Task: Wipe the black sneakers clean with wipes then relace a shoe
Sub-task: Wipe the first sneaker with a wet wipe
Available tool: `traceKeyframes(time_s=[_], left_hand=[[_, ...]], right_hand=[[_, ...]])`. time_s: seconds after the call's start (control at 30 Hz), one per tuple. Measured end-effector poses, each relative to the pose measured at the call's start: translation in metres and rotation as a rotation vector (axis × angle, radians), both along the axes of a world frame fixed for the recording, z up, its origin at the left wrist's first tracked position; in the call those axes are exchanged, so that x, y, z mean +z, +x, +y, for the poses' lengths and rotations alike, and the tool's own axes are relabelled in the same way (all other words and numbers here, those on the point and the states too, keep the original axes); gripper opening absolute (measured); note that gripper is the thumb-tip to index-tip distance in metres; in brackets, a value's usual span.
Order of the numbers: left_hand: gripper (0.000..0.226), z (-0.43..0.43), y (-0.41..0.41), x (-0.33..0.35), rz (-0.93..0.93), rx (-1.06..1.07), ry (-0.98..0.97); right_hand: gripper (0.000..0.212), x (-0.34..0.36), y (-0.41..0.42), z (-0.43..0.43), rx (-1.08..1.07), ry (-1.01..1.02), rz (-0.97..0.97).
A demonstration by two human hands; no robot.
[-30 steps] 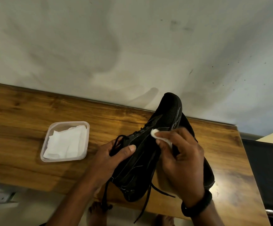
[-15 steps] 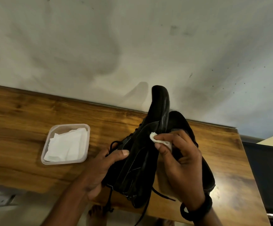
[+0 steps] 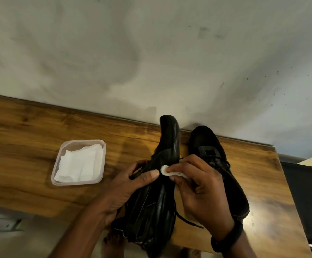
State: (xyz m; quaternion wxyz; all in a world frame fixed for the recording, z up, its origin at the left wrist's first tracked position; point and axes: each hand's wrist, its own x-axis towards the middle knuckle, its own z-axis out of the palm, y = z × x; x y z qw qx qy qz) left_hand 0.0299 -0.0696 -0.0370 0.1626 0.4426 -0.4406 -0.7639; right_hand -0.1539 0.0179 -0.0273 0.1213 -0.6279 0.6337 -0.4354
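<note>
I see the left grip (image 3: pixel 125 187) wrapped round one black sneaker (image 3: pixel 170 138), thumb across its side, holding it over the near edge of the bench (image 3: pixel 21 136) with the toe pointing away. The right grip (image 3: pixel 200 192) pinches a small white wipe (image 3: pixel 165 170) against that shoe (just beside the left thumb). The second sneaker (image 3: pixel 207 144) lies on the bench behind it. A clear tub (image 3: pixel 77 143) of folded wipes (image 3: pixel 79 164) sits to the left.

Dim, warm light. Glare patch on table (image 3: pixel 261 218). Faint shadow of held sneaker (image 3: pixel 169 138) on wall (image 3: pixel 151 71). Wide-angle bowing, mild blur.
</note>
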Motion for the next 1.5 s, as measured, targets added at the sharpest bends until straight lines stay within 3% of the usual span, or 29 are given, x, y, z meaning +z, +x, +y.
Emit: traceKeyframes(time_s=[0.3, 0.57, 0.77, 0.87, 1.1, 1.33, 1.5], left_hand=[[0.046, 0.003, 0.001, 0.004, 0.035, -0.062, -0.093], [0.051, -0.003, 0.006, 0.001, 0.068, -0.057, -0.053], [0.041, 0.000, 0.002, 0.003, 0.059, -0.106, -0.140], [0.047, 0.000, 0.002, 0.004, 0.034, -0.118, -0.176], [0.054, -0.004, 0.007, 0.003, 0.018, -0.125, -0.172], [0.052, -0.002, 0.007, 0.004, 0.030, -0.152, -0.171], [0.055, -0.003, 0.006, 0.003, 0.039, -0.132, -0.220]], right_hand=[[0.014, 0.014, -0.008, 0.002, -0.276, -0.151, 0.036], [0.021, 0.020, -0.015, 0.005, 0.026, 0.065, 0.070], [0.013, 0.025, -0.014, 0.004, -0.232, -0.097, 0.070], [0.012, 0.028, -0.014, 0.005, -0.315, -0.147, 0.046], [0.013, 0.030, -0.021, 0.010, -0.042, -0.007, 0.029], [0.010, 0.037, -0.030, 0.009, -0.281, -0.169, 0.070], [0.011, 0.037, -0.030, 0.011, -0.163, -0.120, 0.101]])
